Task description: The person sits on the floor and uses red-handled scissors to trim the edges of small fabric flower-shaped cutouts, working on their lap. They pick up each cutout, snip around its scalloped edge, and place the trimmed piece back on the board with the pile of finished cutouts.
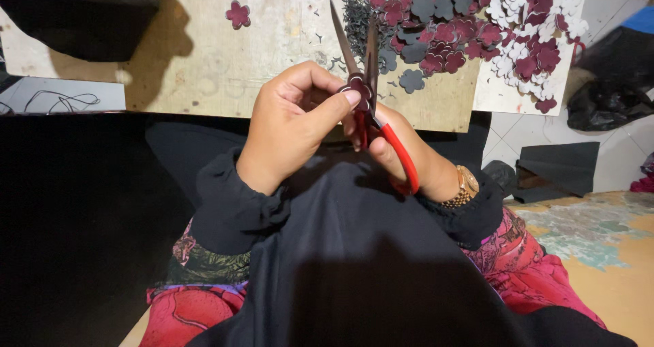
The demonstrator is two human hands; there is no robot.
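My left hand (296, 119) pinches a small dark red flower-shaped cutout (357, 88) between thumb and fingers. My right hand (415, 160) grips red-handled scissors (371, 81), whose blades point up and away and close around the cutout. Both hands meet over my lap, just in front of a wooden board (225, 61). A gold wristwatch (467, 185) sits on my right wrist. Black sleeves cover both forearms.
A pile of dark red, grey and white flower cutouts (470, 27) lies on the board's far right. One single red flower (238, 14) lies apart to the left. A black bag (82, 13) sits top left; dark sheets (558, 166) and another black bag (606, 102) lie on the floor to the right.
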